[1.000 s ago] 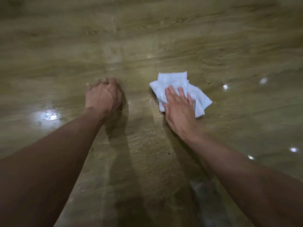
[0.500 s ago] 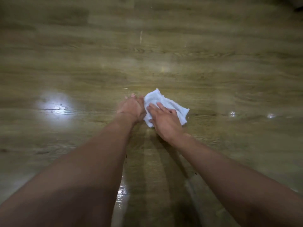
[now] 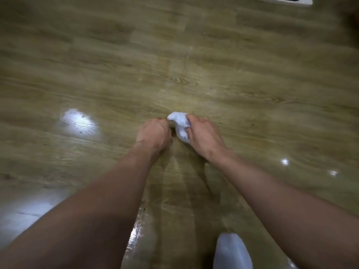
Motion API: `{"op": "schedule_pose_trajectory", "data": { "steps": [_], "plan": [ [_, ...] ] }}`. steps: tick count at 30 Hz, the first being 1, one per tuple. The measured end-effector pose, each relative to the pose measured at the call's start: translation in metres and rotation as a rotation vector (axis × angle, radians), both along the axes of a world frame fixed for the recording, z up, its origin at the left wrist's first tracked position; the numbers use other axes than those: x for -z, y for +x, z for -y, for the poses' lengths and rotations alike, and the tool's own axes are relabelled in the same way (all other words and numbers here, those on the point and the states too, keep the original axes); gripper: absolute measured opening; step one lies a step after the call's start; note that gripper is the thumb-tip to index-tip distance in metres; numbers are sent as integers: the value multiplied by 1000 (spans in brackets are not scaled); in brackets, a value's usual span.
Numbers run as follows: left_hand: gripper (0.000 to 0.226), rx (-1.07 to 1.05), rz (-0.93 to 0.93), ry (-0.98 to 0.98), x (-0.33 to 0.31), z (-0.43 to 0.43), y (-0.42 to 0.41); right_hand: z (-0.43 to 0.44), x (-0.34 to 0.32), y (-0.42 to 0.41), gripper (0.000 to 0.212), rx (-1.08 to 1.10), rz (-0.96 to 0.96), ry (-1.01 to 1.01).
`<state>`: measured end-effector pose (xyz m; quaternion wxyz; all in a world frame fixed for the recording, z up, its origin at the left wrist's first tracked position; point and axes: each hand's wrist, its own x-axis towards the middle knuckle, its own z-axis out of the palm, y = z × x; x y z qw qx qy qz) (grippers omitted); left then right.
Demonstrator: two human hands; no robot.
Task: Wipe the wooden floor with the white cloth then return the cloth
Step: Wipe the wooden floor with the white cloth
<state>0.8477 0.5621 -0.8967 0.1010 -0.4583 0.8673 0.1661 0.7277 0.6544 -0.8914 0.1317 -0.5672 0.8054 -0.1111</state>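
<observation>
The white cloth [image 3: 179,126] is bunched into a small wad on the wooden floor [image 3: 194,74], in the middle of the view. My right hand [image 3: 204,135] grips it from the right, fingers curled over the wad and thumb tucked into it. My left hand [image 3: 153,133] is curled in a fist just left of the cloth. Its knuckles reach the cloth's upper tip, and a dark gap separates the two lower down. Both forearms stretch in from the bottom edge.
A pale bluish-white rounded object [image 3: 233,251] lies on the floor at the bottom, between my arms. A white-rimmed dark object [image 3: 287,0] shows at the top right edge. Bright light reflections [image 3: 77,123] gleam on the glossy planks at the left.
The cloth lay spread flat under my right palm; now it is gathered into a wad in my right fingers. My left fist has come in beside it, and the view has pulled back.
</observation>
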Motion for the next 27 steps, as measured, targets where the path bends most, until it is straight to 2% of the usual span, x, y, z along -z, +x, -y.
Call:
{"op": "schedule_pose_trajectory", "data": {
  "steps": [4,8,11,13,16,19,21,23,25,27],
  "plan": [
    [37,-92,10,-38,23,18,-2,47,45,14,48,7,43,21],
    [55,39,113,-92,32,40,6,23,69,34,51,-91,-54,20],
    [48,-14,126,-123,32,55,7,48,71,9,54,-214,-144,75],
    [50,-27,139,-132,32,51,7,91,70,-8,54,-235,-132,115],
    [50,-15,30,-117,34,49,10,155,65,-11,51,-119,-54,125],
    [52,-2,-49,-106,44,58,28,159,66,12,55,-57,-25,50],
    [58,59,-76,-131,54,56,44,123,74,27,58,-97,-44,-47],
    [54,108,-149,-174,66,53,57,87,82,31,59,-222,-99,-103],
    [48,112,-217,-210,72,54,61,83,84,16,53,-354,-147,-81],
    [50,89,-246,-221,71,52,59,107,79,1,51,-390,-100,-28]
  ]
}}
